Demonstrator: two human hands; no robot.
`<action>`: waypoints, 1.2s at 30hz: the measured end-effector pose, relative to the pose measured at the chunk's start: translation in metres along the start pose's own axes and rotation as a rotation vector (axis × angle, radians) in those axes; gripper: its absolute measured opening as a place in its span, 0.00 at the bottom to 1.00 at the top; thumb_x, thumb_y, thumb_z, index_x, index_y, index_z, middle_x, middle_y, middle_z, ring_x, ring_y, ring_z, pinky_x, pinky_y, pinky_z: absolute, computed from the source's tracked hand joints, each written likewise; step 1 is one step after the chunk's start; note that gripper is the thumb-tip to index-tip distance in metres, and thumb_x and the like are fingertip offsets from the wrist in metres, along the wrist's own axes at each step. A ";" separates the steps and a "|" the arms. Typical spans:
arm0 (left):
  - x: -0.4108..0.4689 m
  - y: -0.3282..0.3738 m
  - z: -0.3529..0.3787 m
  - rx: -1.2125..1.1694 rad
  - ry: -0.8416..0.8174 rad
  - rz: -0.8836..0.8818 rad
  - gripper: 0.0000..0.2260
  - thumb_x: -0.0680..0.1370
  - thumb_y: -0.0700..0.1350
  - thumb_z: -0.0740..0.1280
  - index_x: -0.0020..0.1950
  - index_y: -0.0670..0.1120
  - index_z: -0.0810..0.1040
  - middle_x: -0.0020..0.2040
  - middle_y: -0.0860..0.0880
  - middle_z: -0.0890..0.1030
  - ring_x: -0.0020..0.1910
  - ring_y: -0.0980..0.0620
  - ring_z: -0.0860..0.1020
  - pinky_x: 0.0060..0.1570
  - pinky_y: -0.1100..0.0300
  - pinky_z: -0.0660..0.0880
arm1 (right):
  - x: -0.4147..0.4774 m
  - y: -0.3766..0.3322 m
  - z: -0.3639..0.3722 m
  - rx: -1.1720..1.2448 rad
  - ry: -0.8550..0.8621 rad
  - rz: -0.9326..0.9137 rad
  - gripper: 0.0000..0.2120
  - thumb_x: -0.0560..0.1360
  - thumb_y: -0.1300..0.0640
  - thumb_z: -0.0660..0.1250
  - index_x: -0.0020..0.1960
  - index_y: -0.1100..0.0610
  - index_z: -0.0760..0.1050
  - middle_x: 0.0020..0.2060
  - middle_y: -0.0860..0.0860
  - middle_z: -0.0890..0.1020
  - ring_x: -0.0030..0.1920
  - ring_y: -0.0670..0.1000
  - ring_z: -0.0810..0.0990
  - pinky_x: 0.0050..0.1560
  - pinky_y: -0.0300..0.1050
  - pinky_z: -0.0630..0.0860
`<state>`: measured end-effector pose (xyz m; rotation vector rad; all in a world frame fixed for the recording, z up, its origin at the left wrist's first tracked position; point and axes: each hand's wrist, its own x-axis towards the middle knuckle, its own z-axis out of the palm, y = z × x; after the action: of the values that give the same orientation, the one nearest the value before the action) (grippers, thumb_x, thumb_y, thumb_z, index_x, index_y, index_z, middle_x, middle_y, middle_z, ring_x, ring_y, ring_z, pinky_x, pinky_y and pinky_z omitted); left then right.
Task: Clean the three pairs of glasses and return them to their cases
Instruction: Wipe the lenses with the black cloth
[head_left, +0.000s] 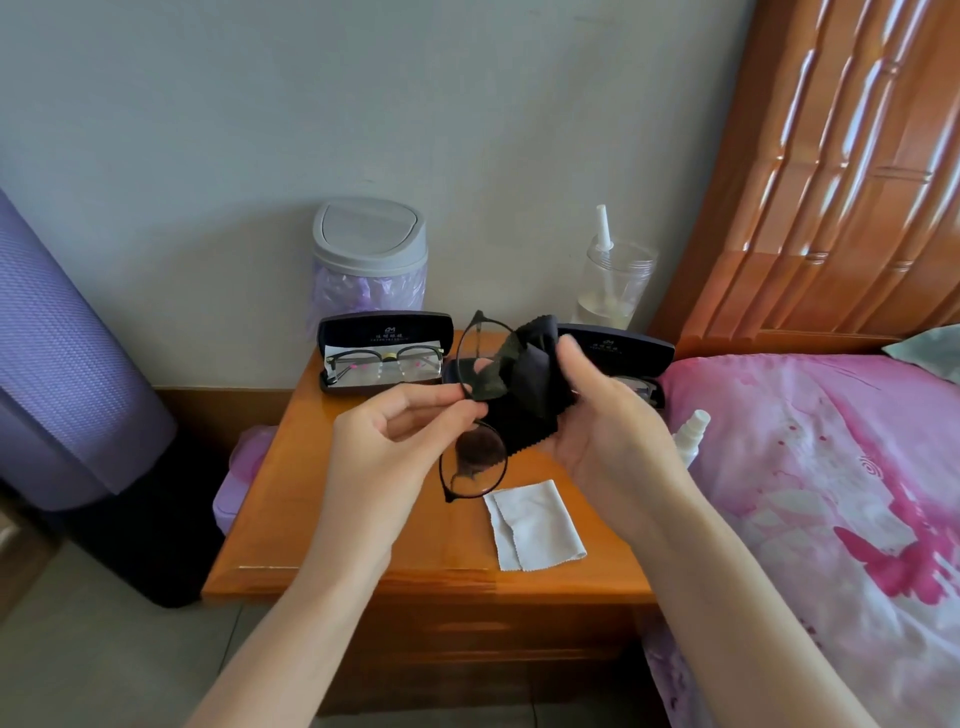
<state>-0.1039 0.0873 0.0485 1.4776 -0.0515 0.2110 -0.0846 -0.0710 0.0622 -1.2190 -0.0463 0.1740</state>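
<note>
My left hand (400, 431) pinches the bridge of round black-rimmed glasses (472, 460), held on end above the nightstand (322, 499). My right hand (602, 415) holds a black cleaning cloth (524, 384) draped over the upper lens. An open black case (382, 351) at the back holds a second pair of glasses (384, 361). Another open case (618, 353) sits behind my right hand, with a pair partly visible inside. A white cloth (535, 525) lies on the nightstand in front.
A small grey bin (370, 260) with a purple liner and a clear cup (613, 283) stand at the back by the wall. A white spray bottle (691, 431) lies at the edge of the pink bed (831, 493). A purple rolled mat (67, 364) stands left.
</note>
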 end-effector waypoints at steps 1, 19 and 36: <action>0.000 0.000 0.000 0.015 -0.006 0.015 0.06 0.72 0.39 0.72 0.46 0.48 0.83 0.40 0.54 0.86 0.43 0.60 0.83 0.41 0.73 0.76 | 0.000 0.001 0.000 -0.076 -0.006 -0.027 0.17 0.80 0.53 0.59 0.64 0.61 0.75 0.56 0.56 0.83 0.57 0.53 0.82 0.57 0.49 0.78; -0.004 -0.007 -0.002 0.083 -0.067 0.102 0.08 0.72 0.39 0.71 0.45 0.52 0.82 0.42 0.58 0.85 0.43 0.63 0.82 0.39 0.75 0.74 | 0.014 0.011 0.008 -0.236 0.150 -0.089 0.16 0.69 0.57 0.75 0.54 0.61 0.81 0.49 0.56 0.85 0.56 0.57 0.82 0.65 0.60 0.72; -0.006 -0.010 -0.002 0.172 -0.079 0.146 0.08 0.71 0.40 0.72 0.42 0.53 0.82 0.40 0.58 0.85 0.41 0.61 0.83 0.41 0.73 0.75 | 0.015 0.001 0.012 -0.182 0.066 0.019 0.15 0.68 0.57 0.72 0.51 0.66 0.79 0.44 0.58 0.84 0.43 0.51 0.84 0.48 0.48 0.82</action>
<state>-0.1085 0.0876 0.0378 1.6546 -0.2099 0.2806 -0.0711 -0.0576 0.0648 -1.4068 0.0075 0.1481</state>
